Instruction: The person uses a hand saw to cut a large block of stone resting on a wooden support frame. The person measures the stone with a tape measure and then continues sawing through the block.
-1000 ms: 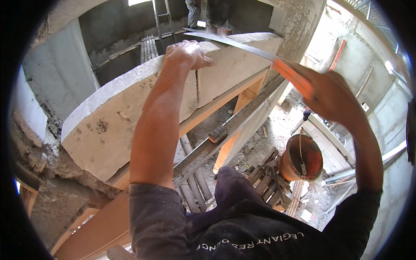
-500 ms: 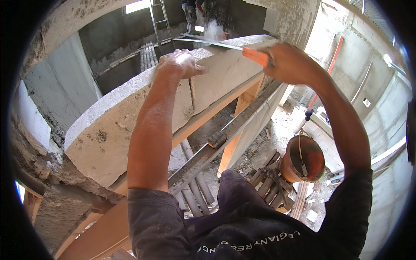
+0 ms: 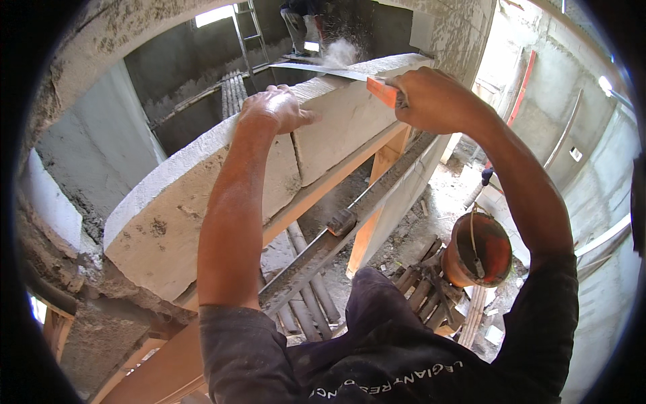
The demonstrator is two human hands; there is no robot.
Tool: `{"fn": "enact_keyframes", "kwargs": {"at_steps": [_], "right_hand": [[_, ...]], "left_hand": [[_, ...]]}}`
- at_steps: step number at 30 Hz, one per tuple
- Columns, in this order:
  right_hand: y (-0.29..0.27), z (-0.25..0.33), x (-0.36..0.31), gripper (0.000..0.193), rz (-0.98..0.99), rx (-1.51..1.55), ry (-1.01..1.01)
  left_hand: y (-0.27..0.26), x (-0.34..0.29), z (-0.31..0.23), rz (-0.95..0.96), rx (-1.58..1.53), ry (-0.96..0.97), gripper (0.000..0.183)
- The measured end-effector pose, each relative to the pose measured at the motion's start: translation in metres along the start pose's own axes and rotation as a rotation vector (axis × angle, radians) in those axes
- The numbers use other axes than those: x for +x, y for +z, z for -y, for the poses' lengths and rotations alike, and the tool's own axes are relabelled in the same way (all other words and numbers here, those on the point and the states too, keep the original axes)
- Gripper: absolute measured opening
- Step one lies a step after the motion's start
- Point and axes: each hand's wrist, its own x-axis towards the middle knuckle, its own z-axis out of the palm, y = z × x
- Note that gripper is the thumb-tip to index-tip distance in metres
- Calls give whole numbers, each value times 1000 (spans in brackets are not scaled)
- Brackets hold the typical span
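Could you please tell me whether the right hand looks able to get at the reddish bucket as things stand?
Probably not: the right hand grips the orange-handled handsaw at the top of the pale block, and the reddish bucket appears to stand well below, though its mouth looks uncovered.

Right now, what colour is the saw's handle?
The handle is orange, best seen in the head view.

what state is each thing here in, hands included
two pale curved-topped masonry blocks: upright, side by side
silvery-bladed, orange-handled handsaw: blade over the blocks' top edge
right bare hand: closed around the handsaw's handle
left bare hand: resting on the blocks' top edge
round orange-red bucket: uncovered
silvery metal ladder: standing at a slant
pale dust cloud: airborne beyond the handsaw
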Motion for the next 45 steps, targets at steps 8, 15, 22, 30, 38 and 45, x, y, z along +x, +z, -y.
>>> {"fn": "enact_keyframes", "kwargs": {"at_steps": [8,15,22,30,38,45], "right_hand": [[-51,20,-138,55,-25,160,87],[-27,-18,-29,51,183,256,190],[-43,6,-108,42,-123,82,-17],[-22,-11,-31,50,199,123,101],[-35,28,-71,36,66,164,134],[-23,15,-81,66,-31,100,-2]], "left_hand": [[2,-8,13,21,39,-56,93],[-2,-2,0,7,42,3,95],[5,-1,8,13,69,-35,100],[4,0,5,-21,36,-10,99],[9,-2,19,1,28,-52,93],[9,-7,11,-26,46,-46,89]]}}
